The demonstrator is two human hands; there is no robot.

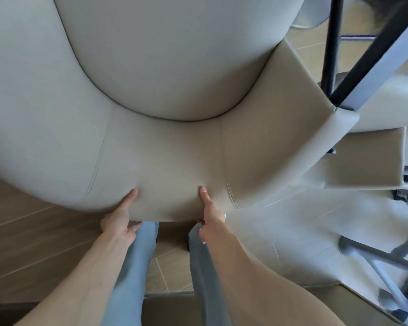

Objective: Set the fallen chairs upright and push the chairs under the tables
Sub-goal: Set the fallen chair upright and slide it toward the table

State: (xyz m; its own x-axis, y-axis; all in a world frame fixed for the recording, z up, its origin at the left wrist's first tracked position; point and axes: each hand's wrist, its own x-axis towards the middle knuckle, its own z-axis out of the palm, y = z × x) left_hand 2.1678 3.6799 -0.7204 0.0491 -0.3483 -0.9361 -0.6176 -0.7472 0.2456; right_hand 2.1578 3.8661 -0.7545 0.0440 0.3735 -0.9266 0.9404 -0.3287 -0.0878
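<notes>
A large beige upholstered chair (165,147) fills most of the head view, its curved backrest toward me and its pale seat cushion (165,55) beyond. My left hand (121,220) grips the backrest's top edge, thumb on the inner face and fingers tucked behind. A little to the right, my right hand (210,216) holds the same edge in the same way. A dark table leg and grey table edge (372,67) stand at the upper right, close to the chair's right arm.
More beige chairs (375,156) crowd the right side, blurred. Grey metal chair legs (386,262) lie at the lower right. Wooden plank floor (33,231) shows on the left, and my legs in light jeans stand directly behind the chair.
</notes>
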